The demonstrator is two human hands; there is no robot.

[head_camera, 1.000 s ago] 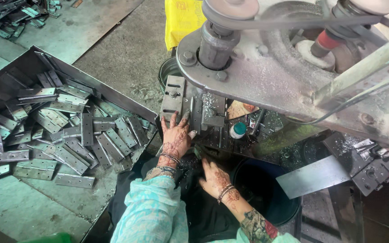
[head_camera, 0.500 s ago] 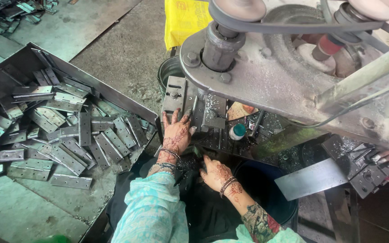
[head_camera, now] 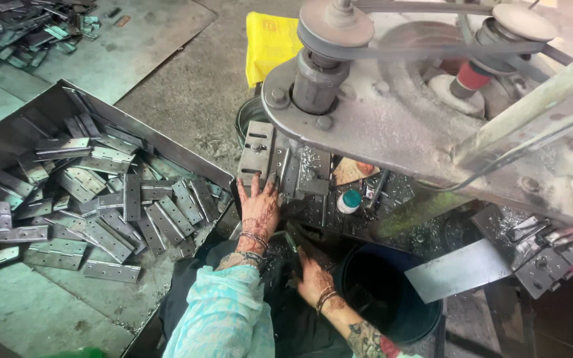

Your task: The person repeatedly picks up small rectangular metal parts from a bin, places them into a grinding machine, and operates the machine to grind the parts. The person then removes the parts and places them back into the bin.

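Observation:
My left hand (head_camera: 258,211) lies flat with fingers spread on the front edge of the machine's work table, its fingertips against a slotted grey metal plate (head_camera: 257,151). Lower down, my right hand (head_camera: 313,275) reaches under the table edge. Its fingers curl at a dark metal part (head_camera: 298,240), and I cannot tell whether they grip it. Both wrists wear bangles, and a light green sleeve (head_camera: 217,318) covers the left arm. Metal shavings lie on the table (head_camera: 313,199) between clamps.
A steel tray (head_camera: 167,149) at the left holds several flat grey hinges (head_camera: 104,199). A dark bucket (head_camera: 392,301) stands under the table at the right, beside a loose steel sheet (head_camera: 459,268). A belt-driven pulley (head_camera: 334,26) overhangs. A yellow bag (head_camera: 270,43) lies behind, and a teal-capped bottle (head_camera: 349,201) stands on the table.
My left hand has slid a little further up against the slotted plate. The right hand stays low under the table edge. The view has shifted slightly.

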